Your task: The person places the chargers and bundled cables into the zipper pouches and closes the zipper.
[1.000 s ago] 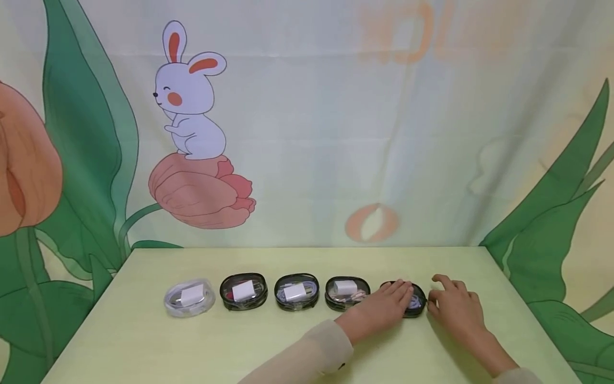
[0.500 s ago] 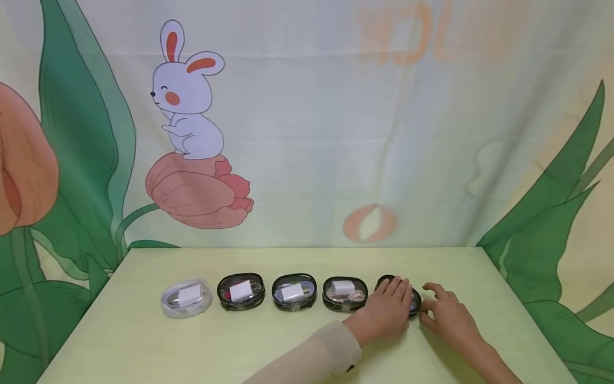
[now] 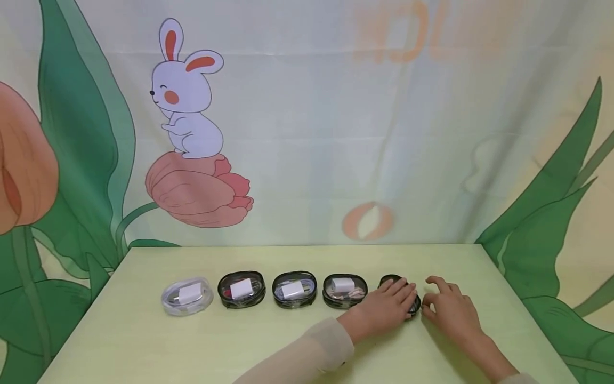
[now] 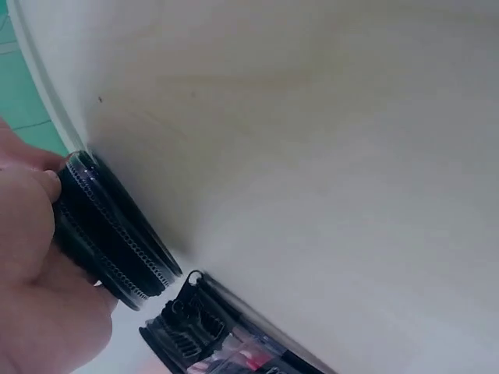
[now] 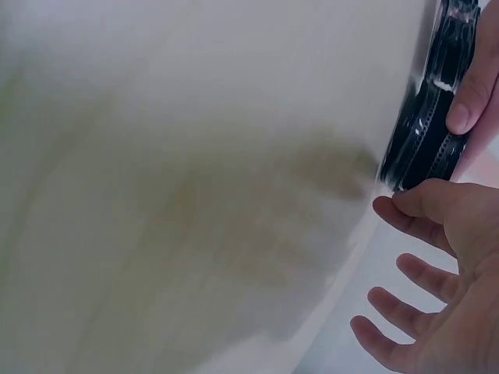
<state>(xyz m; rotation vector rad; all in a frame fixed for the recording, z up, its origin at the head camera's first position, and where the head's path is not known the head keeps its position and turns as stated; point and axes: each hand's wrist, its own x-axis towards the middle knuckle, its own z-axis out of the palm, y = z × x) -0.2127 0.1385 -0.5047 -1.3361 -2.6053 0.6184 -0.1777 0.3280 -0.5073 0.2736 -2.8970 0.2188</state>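
My left hand (image 3: 381, 313) lies over the rightmost clear, black-edged zip case (image 3: 389, 280), fingers across its top, holding it on the table. In the left wrist view, the case (image 4: 117, 226) stands edge-on against that hand (image 4: 39, 265), zipper teeth along its side. My right hand (image 3: 453, 309) is at the case's right end. In the right wrist view, this hand's (image 5: 437, 265) thumb and index finger pinch at the lower corner of the case (image 5: 425, 140), its other fingers spread apart. What sits between those fingertips is small and mostly hidden.
To the left, in a row, stand three more black-edged cases (image 3: 345, 301), (image 3: 295, 304), (image 3: 241, 304) and a whitish case (image 3: 170, 304), each with a white charger and cable. A printed curtain (image 3: 297, 133) hangs behind the table (image 3: 240, 346).
The rightmost case has turned, its right end swinging toward me, and shifted slightly left. Both hands moved with it, the right one a little leftward. The other cases stay in their row.
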